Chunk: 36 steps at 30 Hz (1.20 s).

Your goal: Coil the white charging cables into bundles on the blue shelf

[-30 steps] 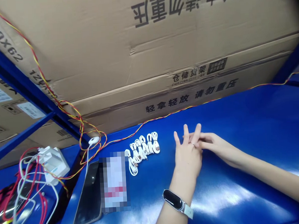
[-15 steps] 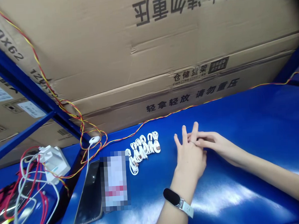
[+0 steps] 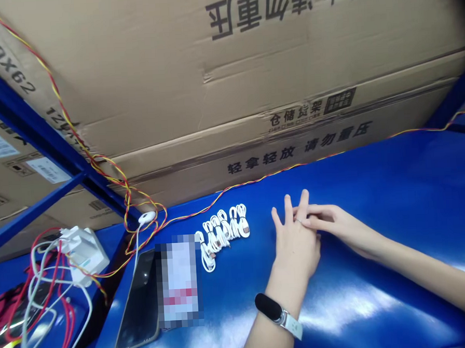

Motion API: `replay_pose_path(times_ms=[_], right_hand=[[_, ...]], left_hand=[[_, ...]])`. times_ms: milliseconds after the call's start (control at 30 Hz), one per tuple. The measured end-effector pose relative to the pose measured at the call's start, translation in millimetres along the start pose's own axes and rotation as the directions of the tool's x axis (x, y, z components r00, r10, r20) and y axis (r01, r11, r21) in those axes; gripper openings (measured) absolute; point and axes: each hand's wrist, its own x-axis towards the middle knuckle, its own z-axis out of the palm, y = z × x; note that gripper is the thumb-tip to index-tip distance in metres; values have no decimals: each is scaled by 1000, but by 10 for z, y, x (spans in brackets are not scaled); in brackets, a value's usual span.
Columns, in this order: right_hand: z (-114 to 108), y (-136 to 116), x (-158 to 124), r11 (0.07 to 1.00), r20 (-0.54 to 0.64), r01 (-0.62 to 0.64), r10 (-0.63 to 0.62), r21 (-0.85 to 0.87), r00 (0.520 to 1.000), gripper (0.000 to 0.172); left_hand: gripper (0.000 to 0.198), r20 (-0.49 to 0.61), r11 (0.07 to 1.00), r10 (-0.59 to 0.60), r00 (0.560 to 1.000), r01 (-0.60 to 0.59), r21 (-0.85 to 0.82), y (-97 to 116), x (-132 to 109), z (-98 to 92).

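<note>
My left hand hovers above or rests on the blue shelf surface, back up and fingers spread, with nothing held. A thin silver ring sits on one of its fingers. From the right, my right hand reaches across, thumb and fingers pinched on the ring and that finger. A fitness band with a dark screen and pale strap is around my left wrist. Left of my hands lie several coiled white USB cables in a row, each bound with a dark tie.
A dark phone lies beside a blurred-out pale rectangle. Further left are a white power strip and tangled red and white cables. A red-yellow twisted wire runs along large cardboard boxes. Blue shelf posts stand left.
</note>
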Motion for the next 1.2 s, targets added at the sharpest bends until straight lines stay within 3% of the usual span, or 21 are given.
replay_pose_path(times_ms=[767,1200], right_hand=[[-23,42,30,993,-43,16,-21,-120,999,38],[14,-31,17,993,-57,-20,13,-119,998,48]], left_hand=[[50,-36,999,33,999,-31,41,-14,5,17],[53,-12,1000,-1,1000,0,-29,-11,0,16]])
